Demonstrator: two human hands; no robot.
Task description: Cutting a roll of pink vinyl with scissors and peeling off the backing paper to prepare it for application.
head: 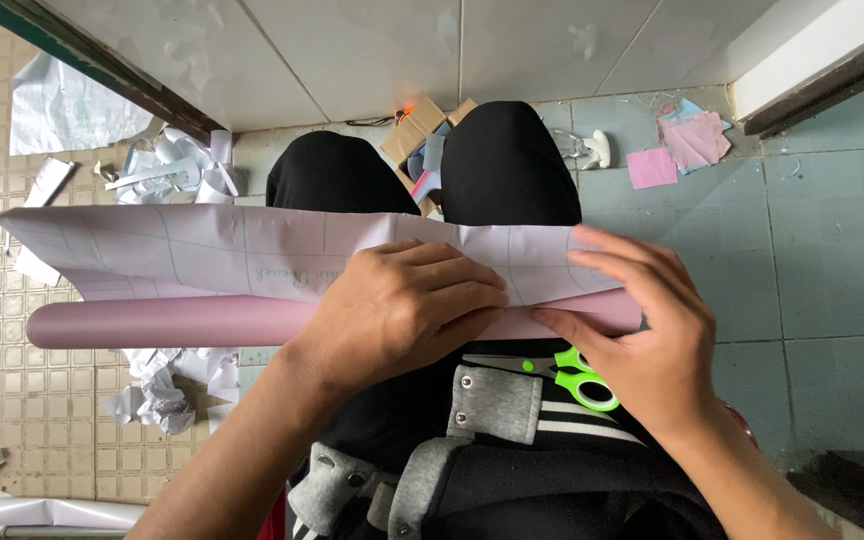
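Both hands press flat on a long pink roll (167,323) with a white gridded backing sheet (252,250) across the lap, left hand (402,310) and right hand (642,335), with green scissors (577,378) beside them and crumpled paper scraps (167,390) on the tiled floor (832,250).

Pink roll (162,323) and scissors (577,375) crowd the lap.
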